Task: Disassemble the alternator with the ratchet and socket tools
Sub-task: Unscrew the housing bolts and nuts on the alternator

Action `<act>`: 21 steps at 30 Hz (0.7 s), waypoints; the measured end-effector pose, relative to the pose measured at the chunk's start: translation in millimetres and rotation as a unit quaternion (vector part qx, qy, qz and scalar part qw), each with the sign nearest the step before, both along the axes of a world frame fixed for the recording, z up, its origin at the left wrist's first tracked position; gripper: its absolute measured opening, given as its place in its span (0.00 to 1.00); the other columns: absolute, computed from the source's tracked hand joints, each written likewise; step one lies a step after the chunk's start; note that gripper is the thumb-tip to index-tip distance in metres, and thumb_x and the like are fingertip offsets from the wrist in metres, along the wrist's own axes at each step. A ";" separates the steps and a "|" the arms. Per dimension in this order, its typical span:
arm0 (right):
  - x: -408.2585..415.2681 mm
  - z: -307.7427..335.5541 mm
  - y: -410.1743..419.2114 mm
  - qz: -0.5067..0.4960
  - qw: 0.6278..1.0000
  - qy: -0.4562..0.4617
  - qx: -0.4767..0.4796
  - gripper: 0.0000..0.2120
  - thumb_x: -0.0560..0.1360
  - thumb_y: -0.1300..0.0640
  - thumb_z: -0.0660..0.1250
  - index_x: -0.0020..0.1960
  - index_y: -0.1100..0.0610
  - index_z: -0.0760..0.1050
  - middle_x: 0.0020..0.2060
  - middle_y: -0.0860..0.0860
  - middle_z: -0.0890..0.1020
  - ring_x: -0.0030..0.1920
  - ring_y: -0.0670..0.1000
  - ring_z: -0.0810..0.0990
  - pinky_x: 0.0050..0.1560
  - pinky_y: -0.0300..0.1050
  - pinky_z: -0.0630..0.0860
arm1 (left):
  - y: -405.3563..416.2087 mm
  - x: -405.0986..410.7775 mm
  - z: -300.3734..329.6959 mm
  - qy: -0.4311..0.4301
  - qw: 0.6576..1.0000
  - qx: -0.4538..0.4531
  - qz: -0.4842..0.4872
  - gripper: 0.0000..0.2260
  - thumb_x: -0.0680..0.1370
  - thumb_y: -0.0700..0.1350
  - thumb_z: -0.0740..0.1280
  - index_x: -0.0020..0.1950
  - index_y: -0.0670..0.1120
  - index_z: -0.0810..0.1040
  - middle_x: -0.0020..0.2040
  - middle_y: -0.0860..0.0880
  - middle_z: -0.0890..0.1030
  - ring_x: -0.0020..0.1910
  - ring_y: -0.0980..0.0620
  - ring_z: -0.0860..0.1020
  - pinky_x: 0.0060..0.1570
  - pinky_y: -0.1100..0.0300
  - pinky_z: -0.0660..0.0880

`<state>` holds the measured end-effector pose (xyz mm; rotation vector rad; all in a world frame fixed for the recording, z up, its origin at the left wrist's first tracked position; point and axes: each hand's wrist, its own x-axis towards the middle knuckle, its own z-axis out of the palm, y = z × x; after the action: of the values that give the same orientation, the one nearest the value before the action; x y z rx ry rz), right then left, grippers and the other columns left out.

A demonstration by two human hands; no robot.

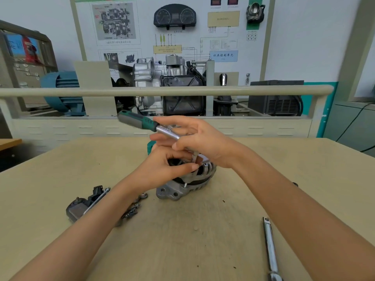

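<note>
The right hand [199, 141] is gripping the ratchet [146, 124] on an alternator [188, 179] through-bolt while the left hand [166, 165] is clasping the housing, steadying for the next loosening swing

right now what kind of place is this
Probably an automotive training workshop: a wiring-diagram teaching board with a mounted instrument cluster, a cutaway gearbox rig behind the rail, and an alternator on the workbench.

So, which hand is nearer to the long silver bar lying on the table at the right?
Right. The right hand holds the green-handled ratchet above the alternator; its forearm passes near the long silver bar. The left hand is farther left.
</note>
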<state>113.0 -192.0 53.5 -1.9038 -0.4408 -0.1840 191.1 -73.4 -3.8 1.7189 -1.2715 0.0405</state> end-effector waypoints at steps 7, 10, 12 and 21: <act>3.3 2.3 -0.4 0.067 0.994 0.065 0.051 0.29 0.70 0.79 0.53 0.60 0.53 0.75 0.52 0.57 0.82 0.56 0.48 0.80 0.69 0.66 0.58 | -1.1 4.9 -4.3 0.023 0.999 -0.015 -0.019 0.10 0.69 0.49 0.71 0.47 0.48 0.84 0.46 0.51 0.85 0.50 0.53 0.81 0.55 0.57 0.76; 2.7 -3.4 4.9 0.000 0.997 0.025 0.077 0.27 0.73 0.77 0.56 0.64 0.55 0.73 0.55 0.58 0.81 0.55 0.50 0.81 0.61 0.47 0.75 | -2.0 4.4 -4.7 0.007 0.999 -0.030 -0.009 0.10 0.68 0.49 0.72 0.46 0.46 0.84 0.44 0.50 0.85 0.46 0.52 0.82 0.51 0.59 0.78; 0.9 -14.4 15.4 -0.124 0.982 -0.046 0.136 0.24 0.76 0.73 0.58 0.68 0.55 0.70 0.55 0.55 0.81 0.50 0.48 0.82 0.49 0.37 0.79 | -2.6 2.6 -4.3 -0.025 0.999 -0.036 0.000 0.05 0.69 0.47 0.73 0.43 0.50 0.85 0.42 0.53 0.84 0.44 0.52 0.81 0.49 0.55 0.77; 15.5 -29.8 31.3 -0.367 0.899 -0.120 0.206 0.26 0.80 0.63 0.54 0.76 0.54 0.55 0.62 0.49 0.74 0.53 0.48 0.80 0.55 0.45 0.78 | -3.6 -0.1 -1.7 -0.067 0.996 -0.021 0.059 0.15 0.67 0.45 0.73 0.34 0.68 0.79 0.36 0.66 0.79 0.43 0.62 0.73 0.59 0.41 0.67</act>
<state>128.4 -160.8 23.8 -1.5419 0.1785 -0.9432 191.0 -77.0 -5.5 1.7772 -1.2555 0.2529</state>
